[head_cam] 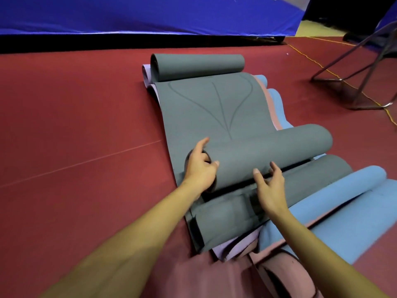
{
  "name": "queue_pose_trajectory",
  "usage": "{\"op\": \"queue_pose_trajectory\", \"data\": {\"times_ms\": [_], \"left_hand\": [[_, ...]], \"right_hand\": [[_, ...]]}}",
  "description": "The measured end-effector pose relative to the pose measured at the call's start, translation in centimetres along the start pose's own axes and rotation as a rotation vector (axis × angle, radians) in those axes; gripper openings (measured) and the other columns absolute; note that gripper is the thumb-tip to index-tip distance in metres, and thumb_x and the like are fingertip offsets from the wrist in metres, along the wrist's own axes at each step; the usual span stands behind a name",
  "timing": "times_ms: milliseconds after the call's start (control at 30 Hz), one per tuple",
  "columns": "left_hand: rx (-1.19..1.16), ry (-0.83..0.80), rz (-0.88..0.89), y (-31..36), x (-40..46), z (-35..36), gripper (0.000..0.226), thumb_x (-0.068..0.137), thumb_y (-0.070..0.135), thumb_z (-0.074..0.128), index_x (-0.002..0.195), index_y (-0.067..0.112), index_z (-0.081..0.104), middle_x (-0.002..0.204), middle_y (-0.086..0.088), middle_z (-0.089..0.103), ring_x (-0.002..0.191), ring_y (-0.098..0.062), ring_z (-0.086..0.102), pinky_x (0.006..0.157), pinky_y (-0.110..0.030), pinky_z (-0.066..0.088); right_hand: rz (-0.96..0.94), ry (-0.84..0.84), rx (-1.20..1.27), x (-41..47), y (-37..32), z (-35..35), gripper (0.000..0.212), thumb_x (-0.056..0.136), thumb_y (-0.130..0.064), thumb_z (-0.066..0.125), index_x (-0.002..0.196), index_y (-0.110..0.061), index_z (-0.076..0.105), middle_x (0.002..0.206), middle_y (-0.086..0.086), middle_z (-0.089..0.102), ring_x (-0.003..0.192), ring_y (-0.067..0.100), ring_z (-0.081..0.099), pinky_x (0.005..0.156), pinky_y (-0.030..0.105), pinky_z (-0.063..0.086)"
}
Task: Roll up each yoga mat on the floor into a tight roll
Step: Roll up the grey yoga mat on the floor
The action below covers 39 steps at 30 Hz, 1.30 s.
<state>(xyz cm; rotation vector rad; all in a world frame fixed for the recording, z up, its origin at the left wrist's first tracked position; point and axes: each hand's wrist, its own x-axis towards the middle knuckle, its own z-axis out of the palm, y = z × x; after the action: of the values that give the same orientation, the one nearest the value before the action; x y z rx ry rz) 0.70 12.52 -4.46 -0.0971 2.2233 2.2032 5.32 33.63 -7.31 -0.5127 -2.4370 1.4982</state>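
Left hand (pixel 200 168) gripping grey mat roll (pixel 268 155) end, right hand (pixel 269 186) fingers spread, touching roll

Your left hand (pixel 200 168) grips the left end of the grey mat's near roll (pixel 268 153), thumb over its top. Your right hand (pixel 269 188) touches the roll's near side with spread fingers. The grey mat (pixel 214 108) lies over lilac, pink and blue mats (pixel 335 207) on the red floor (pixel 75 125), its far end curled too.
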Motion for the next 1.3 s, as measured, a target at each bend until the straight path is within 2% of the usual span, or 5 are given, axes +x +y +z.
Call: {"op": "queue_pose_trajectory", "data": {"times_ms": [267, 433, 700, 1167, 1300], "left_hand": [[-0.150, 0.190, -0.029, -1.2, -1.7, -6.3, 0.051, 0.092, 0.002, 0.073, 0.127, 0.036, 0.059, 0.097, -0.012, 0.072, 0.084, -0.023, 0.067, 0.087, -0.038, 0.055], [0.076, -0.005, -0.108, -4.6, -2.8, -6.2, 0.115, 0.067, 0.016, 0.094, 0.157, 0.039, 0.026, 0.135, 0.002, 0.069, 0.117, -0.021, 0.071, 0.105, -0.049, 0.054], [0.655, 0.083, -0.072, -4.4, -2.7, -5.4, 0.150, 0.050, 0.047, 0.102, 0.163, 0.044, 0.004, 0.147, -0.002, 0.037, 0.136, -0.029, 0.039, 0.110, -0.040, 0.042], [0.133, 0.361, 0.141, 0.1, -0.8, -10.0, 0.072, 0.083, 0.003, 0.082, 0.146, 0.022, 0.050, 0.141, 0.002, 0.056, 0.124, -0.010, 0.055, 0.109, -0.015, 0.041], [0.120, 0.499, 0.098, 0.9, -2.5, -20.7, 0.066, 0.084, 0.009, 0.084, 0.141, 0.023, 0.054, 0.138, -0.005, 0.059, 0.127, -0.024, 0.059, 0.113, -0.037, 0.046]], "right_hand": [[0.158, -0.071, 0.114, 0.1, 2.2, -1.2, 0.103, 0.084, -0.069, 0.066, 0.164, -0.029, 0.014, 0.144, -0.006, 0.049, 0.135, 0.028, 0.056, 0.117, 0.051, 0.042], [0.058, -0.201, 0.014, 0.6, 0.4, -0.6, 0.095, 0.092, -0.038, 0.071, 0.164, -0.017, 0.013, 0.161, -0.004, 0.038, 0.139, 0.011, 0.046, 0.120, 0.039, 0.036], [-0.374, -0.637, -0.776, -3.4, 0.9, -2.5, 0.126, 0.057, -0.095, 0.065, 0.160, -0.036, 0.024, 0.157, -0.008, 0.040, 0.147, 0.015, 0.035, 0.127, 0.049, 0.017], [-0.811, -0.411, -0.750, -5.3, -2.6, -0.9, 0.080, 0.075, -0.097, 0.044, 0.138, -0.048, 0.057, 0.091, -0.023, 0.040, 0.096, 0.011, 0.054, 0.111, 0.059, 0.037], [-1.020, -0.435, -0.631, -10.5, -8.2, 4.9, 0.076, 0.081, -0.089, 0.049, 0.141, -0.042, 0.059, 0.093, -0.013, 0.054, 0.094, 0.017, 0.060, 0.103, 0.047, 0.044]]}}
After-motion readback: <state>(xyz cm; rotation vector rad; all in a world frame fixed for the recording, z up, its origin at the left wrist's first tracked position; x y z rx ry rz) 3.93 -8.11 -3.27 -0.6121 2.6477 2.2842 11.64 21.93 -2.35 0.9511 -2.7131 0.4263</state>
